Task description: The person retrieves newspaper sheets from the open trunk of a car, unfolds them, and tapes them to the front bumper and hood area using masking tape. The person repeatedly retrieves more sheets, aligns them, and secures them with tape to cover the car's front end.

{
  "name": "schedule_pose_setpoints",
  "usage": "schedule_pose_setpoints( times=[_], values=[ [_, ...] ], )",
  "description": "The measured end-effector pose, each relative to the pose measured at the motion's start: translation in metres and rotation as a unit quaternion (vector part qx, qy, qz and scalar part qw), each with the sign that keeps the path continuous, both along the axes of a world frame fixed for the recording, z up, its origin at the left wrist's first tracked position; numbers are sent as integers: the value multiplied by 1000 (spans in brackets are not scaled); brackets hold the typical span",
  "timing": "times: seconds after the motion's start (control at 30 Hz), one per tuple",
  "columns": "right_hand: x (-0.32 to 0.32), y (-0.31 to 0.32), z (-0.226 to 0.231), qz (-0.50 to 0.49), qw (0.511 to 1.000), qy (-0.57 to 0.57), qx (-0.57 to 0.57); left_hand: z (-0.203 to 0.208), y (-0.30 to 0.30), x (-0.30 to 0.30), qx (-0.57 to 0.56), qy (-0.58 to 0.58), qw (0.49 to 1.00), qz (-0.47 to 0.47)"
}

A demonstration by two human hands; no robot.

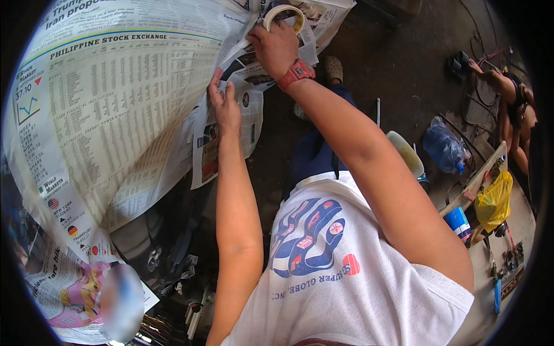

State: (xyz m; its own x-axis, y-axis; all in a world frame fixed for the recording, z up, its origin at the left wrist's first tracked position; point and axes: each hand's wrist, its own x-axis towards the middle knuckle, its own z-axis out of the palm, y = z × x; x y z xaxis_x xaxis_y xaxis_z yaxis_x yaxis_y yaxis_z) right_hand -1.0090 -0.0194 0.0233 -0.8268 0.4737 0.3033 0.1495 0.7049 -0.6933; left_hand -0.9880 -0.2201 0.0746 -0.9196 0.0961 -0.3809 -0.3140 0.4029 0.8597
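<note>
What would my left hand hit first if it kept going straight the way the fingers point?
The left hand already lies flat on the newspaper sheet, fingers pointing up along its edge. Going on, it would probably just slide further over that paper; depth is unclear.

L hand (224, 106) flat, fingers pointing 12 o'clock, forearm straight up; R hand (276, 47) closed, arm reaching toward 11 o'clock.

Draped newspaper sheets (115, 115); pale masking-tape roll (284, 16) above.
</note>
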Motion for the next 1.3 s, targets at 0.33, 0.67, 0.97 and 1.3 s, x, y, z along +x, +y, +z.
schedule_pose_setpoints(
  times=[0.33, 0.67, 0.97, 1.3],
  values=[
    [-29, -16, -13, -56, 996, 20, -68, 4, 2, -3, 0, -4, 1000, -1],
    [-37, -20, -13, -128, 981, 10, -147, 7, 1, -6, 4, -8, 1000, -3],
    [-48, -61, 5, -207, 962, -79, -161, 10, -9, 0, -16, 6, 1000, 0],
    [-21, -42, 25, -13, 950, -72, -305, 66, -173, 89, -158, 28, 979, 123]
  ],
)
